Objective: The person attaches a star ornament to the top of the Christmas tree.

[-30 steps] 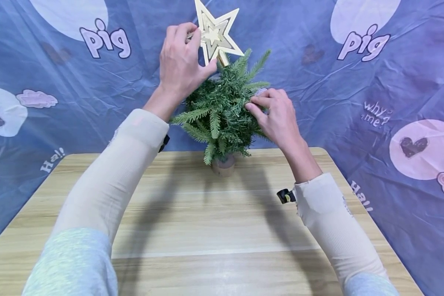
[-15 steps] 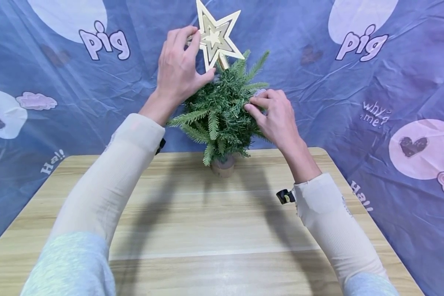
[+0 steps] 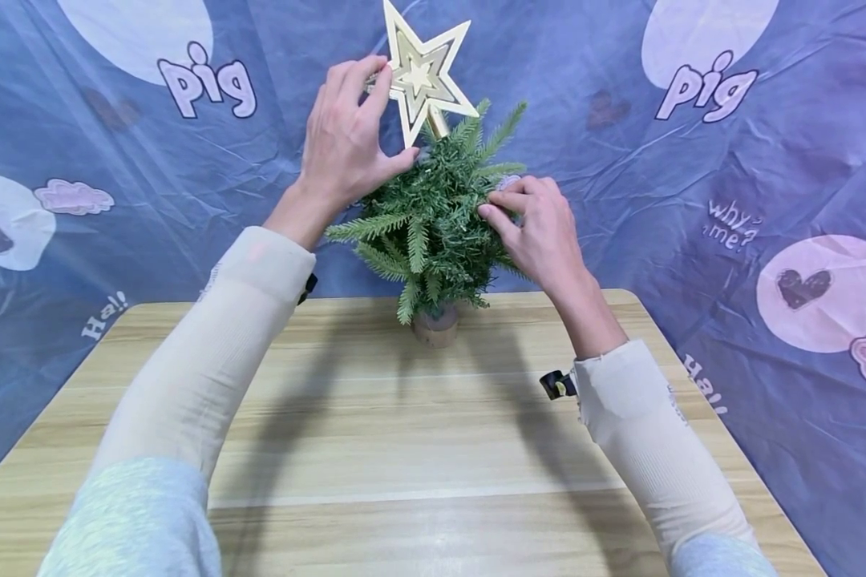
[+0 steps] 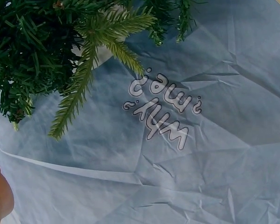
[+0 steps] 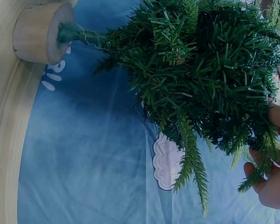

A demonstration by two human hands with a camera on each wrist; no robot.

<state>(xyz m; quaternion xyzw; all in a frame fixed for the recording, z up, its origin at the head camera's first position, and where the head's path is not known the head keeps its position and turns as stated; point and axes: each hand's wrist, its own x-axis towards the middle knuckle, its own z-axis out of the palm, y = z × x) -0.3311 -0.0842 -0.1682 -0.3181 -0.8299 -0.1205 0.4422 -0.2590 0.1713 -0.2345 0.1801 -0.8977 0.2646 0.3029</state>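
Observation:
A small green artificial Christmas tree stands upright on a round wooden base at the back of the table. On its top sits a gold star topper, leaning a little left. My left hand holds the star from the left, with fingertips at its left point and the thumb near its lower left point. Beside the tree's right side, my right hand pinches a branch between thumb and fingers. In the right wrist view, needles of the tree partly cover the right hand.
The wood-grain table extends in front of the tree. A wrinkled blue printed cloth hangs close behind the tree and along both sides. Black wrist cameras sit at both sleeve cuffs.
My left hand has shifted slightly down and left, its thumb now lower and farther from the fingers. The star has barely moved. My right hand keeps its place on the branch.

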